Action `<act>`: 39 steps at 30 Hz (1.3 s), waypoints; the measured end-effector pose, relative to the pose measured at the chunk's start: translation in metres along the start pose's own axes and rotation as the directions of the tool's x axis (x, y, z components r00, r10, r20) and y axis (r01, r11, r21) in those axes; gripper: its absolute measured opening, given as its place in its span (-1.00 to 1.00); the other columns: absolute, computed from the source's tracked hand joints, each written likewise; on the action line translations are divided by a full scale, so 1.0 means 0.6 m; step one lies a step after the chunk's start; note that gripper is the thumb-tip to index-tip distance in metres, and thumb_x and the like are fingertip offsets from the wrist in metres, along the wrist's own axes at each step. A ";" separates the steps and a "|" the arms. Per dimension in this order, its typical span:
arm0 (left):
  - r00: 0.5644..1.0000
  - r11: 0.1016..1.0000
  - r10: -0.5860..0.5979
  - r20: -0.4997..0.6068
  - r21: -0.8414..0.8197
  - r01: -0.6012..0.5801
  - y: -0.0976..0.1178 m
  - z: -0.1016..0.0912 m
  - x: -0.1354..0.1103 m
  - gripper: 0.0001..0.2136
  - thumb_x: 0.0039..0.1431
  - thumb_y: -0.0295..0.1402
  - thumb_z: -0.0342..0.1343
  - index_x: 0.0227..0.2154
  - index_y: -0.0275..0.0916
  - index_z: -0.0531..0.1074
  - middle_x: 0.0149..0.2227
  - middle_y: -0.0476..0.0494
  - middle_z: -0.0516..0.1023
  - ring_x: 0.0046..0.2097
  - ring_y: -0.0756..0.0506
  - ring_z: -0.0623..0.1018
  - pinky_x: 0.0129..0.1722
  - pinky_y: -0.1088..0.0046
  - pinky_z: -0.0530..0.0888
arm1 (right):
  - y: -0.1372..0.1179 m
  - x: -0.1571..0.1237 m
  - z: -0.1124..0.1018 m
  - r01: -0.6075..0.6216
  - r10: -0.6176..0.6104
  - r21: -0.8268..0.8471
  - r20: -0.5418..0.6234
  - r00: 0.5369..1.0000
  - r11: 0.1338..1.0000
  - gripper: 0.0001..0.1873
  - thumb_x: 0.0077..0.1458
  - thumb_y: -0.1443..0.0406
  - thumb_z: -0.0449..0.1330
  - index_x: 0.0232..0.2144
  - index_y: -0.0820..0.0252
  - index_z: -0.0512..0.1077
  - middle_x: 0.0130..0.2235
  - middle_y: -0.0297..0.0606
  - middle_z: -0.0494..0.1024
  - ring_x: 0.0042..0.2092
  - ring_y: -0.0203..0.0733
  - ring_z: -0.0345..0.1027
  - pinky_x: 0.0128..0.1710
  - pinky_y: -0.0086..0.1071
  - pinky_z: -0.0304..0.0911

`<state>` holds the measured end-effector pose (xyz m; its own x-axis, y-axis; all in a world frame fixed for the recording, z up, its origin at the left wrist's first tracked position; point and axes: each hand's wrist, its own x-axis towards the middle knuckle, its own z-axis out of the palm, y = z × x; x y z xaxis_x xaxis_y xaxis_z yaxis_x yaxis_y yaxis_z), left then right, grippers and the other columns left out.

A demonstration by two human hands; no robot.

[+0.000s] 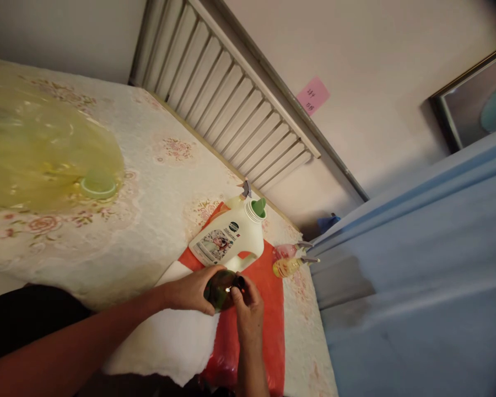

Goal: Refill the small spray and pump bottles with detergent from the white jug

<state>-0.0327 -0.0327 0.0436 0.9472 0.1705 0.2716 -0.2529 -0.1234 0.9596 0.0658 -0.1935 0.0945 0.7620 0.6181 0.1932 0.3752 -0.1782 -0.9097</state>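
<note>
My left hand (190, 289) is wrapped round a small dark green bottle (219, 289) above the red mat (268, 309). My right hand (248, 303) pinches the dark neck or cap of that bottle with its fingers curled. Just beyond the hands stands a white detergent jug (227, 240) with a green spout, its label facing me. A white towel (173, 331) lies under my left wrist.
Two small spray bottles, one pink (285, 251) and one yellow (287, 267), lie at the mat's right edge. A yellow translucent inflatable (41, 149) with a green valve sits on the floral table cover at left. Blue fabric (417, 275) fills the right; a radiator (231, 99) runs behind.
</note>
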 end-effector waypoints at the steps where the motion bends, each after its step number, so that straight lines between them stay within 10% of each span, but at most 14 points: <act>1: 1.000 1.000 0.001 0.000 0.000 -0.001 0.001 0.000 0.000 -0.24 -0.28 -0.45 0.36 0.10 -0.13 0.28 0.04 -0.08 0.49 0.07 -0.29 0.49 0.05 0.23 0.45 | 0.001 0.000 0.000 0.000 0.000 -0.001 0.000 1.000 1.000 -0.62 0.01 0.17 0.32 -0.10 0.15 0.58 -0.05 -0.15 0.64 -0.01 -0.02 0.51 0.05 -0.17 0.39; 39: 0.999 0.999 -0.033 0.009 0.013 0.033 0.003 0.000 -0.001 -0.23 -0.29 -0.49 0.35 0.10 -0.13 0.28 0.06 -0.07 0.49 0.09 -0.27 0.48 0.07 0.26 0.43 | -0.004 -0.001 0.003 -0.023 0.022 -0.020 -0.024 0.999 1.000 -0.60 -0.02 0.16 0.28 -0.11 0.15 0.59 -0.11 -0.20 0.65 -0.03 0.00 0.51 -0.02 -0.28 0.41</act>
<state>-0.0336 -0.0327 0.0454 0.9568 0.1657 0.2390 -0.2189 -0.1309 0.9669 0.0635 -0.1922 0.0961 0.7824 0.5957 0.1817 0.3685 -0.2074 -0.9062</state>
